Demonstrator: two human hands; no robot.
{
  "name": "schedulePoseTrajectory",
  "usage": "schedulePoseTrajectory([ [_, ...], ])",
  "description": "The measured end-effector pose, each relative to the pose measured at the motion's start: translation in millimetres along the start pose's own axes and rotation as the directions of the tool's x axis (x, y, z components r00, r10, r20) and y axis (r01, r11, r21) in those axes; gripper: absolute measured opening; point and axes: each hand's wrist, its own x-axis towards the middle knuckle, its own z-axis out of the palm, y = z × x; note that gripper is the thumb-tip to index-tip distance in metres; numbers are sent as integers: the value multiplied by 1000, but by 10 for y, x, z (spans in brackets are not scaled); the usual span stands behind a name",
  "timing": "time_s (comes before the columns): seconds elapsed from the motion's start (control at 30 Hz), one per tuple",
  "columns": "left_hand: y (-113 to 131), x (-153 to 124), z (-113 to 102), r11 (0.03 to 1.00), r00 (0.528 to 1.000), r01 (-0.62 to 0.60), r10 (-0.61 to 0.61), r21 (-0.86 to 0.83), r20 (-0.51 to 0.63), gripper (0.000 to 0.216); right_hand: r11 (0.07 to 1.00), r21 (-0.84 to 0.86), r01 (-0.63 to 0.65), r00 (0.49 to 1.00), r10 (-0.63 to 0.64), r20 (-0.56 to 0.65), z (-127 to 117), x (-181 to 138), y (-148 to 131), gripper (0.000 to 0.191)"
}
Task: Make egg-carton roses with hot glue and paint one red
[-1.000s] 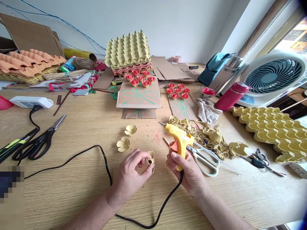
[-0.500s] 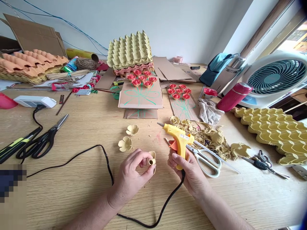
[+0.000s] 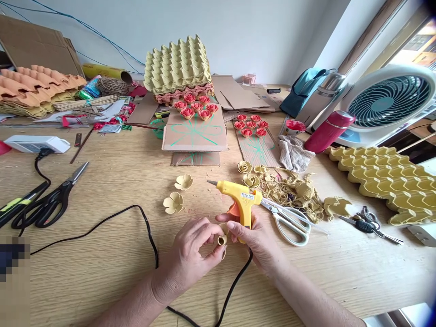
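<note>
Between the thumb and fingers of my left hand (image 3: 190, 247) is a small tan egg-carton flower (image 3: 222, 240), its centre rolled into a tube. My right hand (image 3: 260, 240) is wrapped round the handle of a yellow hot glue gun (image 3: 240, 195), whose nozzle points left, away from the flower. My right thumb reaches close to the flower's edge; whether it touches I cannot tell. Beyond my hands lie two open tan petal cups (image 3: 173, 202), (image 3: 184, 182). Two rolled tan roses (image 3: 251, 180), (image 3: 245, 167) sit by the gun.
White-handled scissors (image 3: 291, 227) and a heap of carton scraps (image 3: 289, 193) lie right, near keys (image 3: 369, 227) and a yellow egg tray (image 3: 381, 179). Black scissors (image 3: 54, 202) and a power strip (image 3: 37, 144) are left. Red roses (image 3: 195, 107) stand on cardboard (image 3: 194, 136) behind. The gun's black cord (image 3: 235, 288) loops in front.
My right hand has brought the glue gun left, and its thumb is now close to the flower in my left hand. The view has shifted slightly.
</note>
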Motion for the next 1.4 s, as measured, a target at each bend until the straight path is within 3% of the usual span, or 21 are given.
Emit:
schedulePoseTrajectory([
  [0.13, 12, -23, 22, 1000, 999, 16, -16, -10, 39, 19, 999, -23, 43, 999, -44, -20, 8, -4, 25, 45],
  [0.37, -42, 6, 27, 996, 996, 92, -91, 12, -23, 19, 985, -58, 165, 978, -171, -117, -84, -27, -89, 44],
  [0.53, -128, 60, -8, 981, 977, 191, -188, 22, -103, 17, 947, -57, 316, 939, -321, -125, -176, -72, -237, 38],
  [0.67, -147, 74, -33, 976, 966, 218, -214, 13, -146, 14, 919, -91, 383, 896, -393, -205, -214, -74, -284, 35],
  [0.77, -116, 76, -43, 982, 969, 188, -184, 11, -164, 15, 940, -113, 321, 917, -338, -211, -192, -53, -233, 37],
  [1.03, 0, 53, -69, 996, 980, 91, -91, -10, -175, 20, 992, -71, 100, 994, -103, -30, -33, -19, 47, 45],
  [1.2, 28, 22, -53, 995, 986, 78, -85, -56, -144, 20, 999, -33, 6, 999, -4, 46, 18, -56, 115, 43],
  [1.4, 34, 21, -60, 996, 988, 58, -67, -72, -141, 21, 1000, -20, 0, 999, 1, 41, 45, -70, 83, 48],
])
